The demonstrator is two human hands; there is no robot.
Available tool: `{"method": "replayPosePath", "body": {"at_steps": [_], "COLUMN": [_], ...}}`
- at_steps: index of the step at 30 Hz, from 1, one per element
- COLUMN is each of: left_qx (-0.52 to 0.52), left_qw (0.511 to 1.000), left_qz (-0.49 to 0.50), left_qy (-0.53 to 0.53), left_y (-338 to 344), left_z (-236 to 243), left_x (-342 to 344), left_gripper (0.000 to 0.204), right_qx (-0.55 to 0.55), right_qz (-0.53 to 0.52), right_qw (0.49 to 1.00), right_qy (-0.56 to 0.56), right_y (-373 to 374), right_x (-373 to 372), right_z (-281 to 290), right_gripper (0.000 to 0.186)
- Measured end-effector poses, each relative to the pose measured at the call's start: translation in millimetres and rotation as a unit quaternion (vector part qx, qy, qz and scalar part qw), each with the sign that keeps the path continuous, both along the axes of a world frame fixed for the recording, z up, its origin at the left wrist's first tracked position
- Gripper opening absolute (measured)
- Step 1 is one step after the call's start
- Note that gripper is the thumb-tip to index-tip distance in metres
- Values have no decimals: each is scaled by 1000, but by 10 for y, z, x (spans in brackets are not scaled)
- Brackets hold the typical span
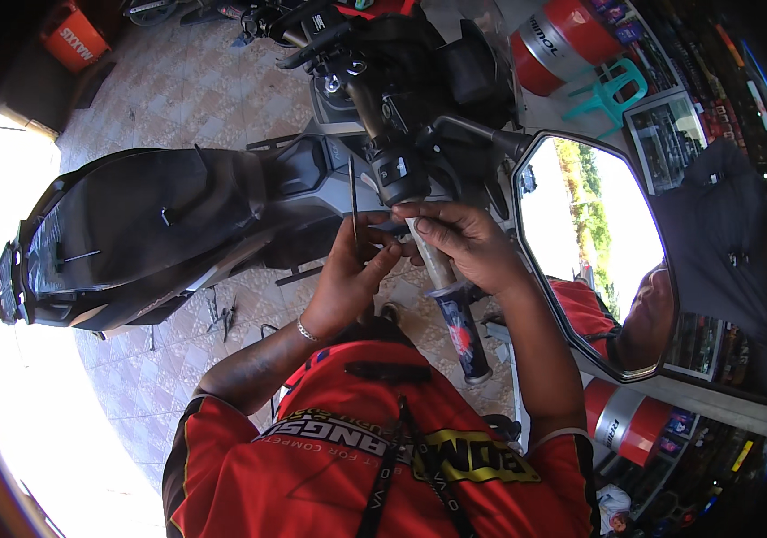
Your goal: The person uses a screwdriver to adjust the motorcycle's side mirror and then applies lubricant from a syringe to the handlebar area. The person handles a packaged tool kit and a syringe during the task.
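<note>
A motor scooter's handlebar reaches toward me, with a black switch housing [398, 176] on it. Below the housing the pale bare handlebar tube [433, 253] shows, and a dark blue grip with a red pattern [462, 332] covers its near end. My right hand [464, 240] is closed round the tube just under the housing, thumb on top. To its left, my left hand [356, 269] has its fingers curled in, holding a thin metal rod [354, 193] that points up past the housing; its lower end is hidden. The fingertips of both hands are close together beside the tube.
A large mirror [591, 255] stands right of my right forearm. The scooter's black seat [159, 211] stretches left over a tiled floor [168, 99]. Red-and-white drums [555, 45], a green stool [612, 90] and a person in dark clothes [715, 242] are at the right.
</note>
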State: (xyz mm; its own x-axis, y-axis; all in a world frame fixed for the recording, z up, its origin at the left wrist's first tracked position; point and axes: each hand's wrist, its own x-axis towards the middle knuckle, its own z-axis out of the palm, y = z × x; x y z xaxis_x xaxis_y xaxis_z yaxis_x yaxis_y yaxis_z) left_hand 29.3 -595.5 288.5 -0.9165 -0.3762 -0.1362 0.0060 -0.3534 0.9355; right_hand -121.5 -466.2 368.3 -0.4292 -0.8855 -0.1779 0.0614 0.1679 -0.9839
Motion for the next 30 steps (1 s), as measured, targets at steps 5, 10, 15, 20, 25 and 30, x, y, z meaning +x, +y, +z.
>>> {"method": "replayPosePath", "body": {"at_steps": [5, 10, 15, 20, 25, 30], "left_qx": [5, -2, -28, -71, -86, -95], "left_qw": [1000, 1000, 999, 997, 995, 994], "left_qz": [12, 26, 27, 31, 44, 58], "left_qy": [-11, -8, -6, -7, 11, 21], "left_y": [-15, 13, 35, -31, -129, -260], "left_z": [36, -14, -30, -35, -103, -101], "left_x": [93, 150, 138, 161, 204, 120], "left_gripper": [49, 50, 52, 51, 49, 57], "right_qx": [40, 143, 239, 260, 137, 188], "right_qz": [67, -25, -20, -38, -101, -239], "right_qw": [993, 985, 970, 964, 983, 952], "right_qy": [-84, -96, -48, 38, 67, -46], "right_y": [320, 117, -177, 151, 993, 1233], "right_x": [-126, -8, 49, 68, 745, 1359], "right_z": [73, 141, 168, 137, 326, 318], "right_gripper": [27, 25, 47, 50, 56, 63]}}
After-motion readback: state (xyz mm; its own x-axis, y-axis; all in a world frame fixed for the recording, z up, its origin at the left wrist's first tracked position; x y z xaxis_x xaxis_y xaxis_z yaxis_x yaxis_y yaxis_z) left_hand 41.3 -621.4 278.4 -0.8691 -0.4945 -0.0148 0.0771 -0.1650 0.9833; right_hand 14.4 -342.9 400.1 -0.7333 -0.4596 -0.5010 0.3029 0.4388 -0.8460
